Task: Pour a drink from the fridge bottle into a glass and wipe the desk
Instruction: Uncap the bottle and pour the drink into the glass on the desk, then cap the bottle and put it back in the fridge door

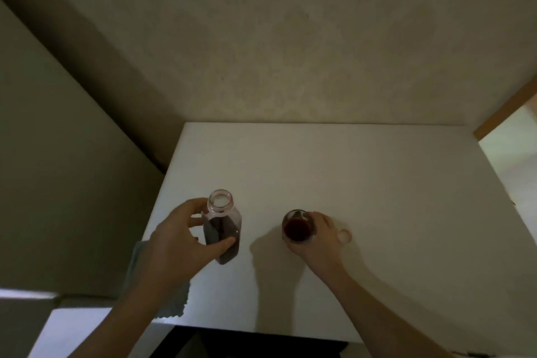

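An uncapped clear bottle [223, 224] with dark drink in its lower part stands upright on the white desk [363, 183], near its left side. My left hand [177, 238] is wrapped around the bottle's body. To the right, a small glass [297, 227] holding dark red drink rests on the desk, and my right hand [322, 235] grips it from the right. A small pale round bottle cap [344, 236] lies just right of that hand. A grey cloth [162, 293] lies at the desk's front left corner, partly hidden under my left forearm.
The desk stands against a beige wall at the back. A pale tall surface rises on the left beside the desk. A wooden door frame [505, 110] and a bright opening are on the right. A dark gap lies below the desk's front edge.
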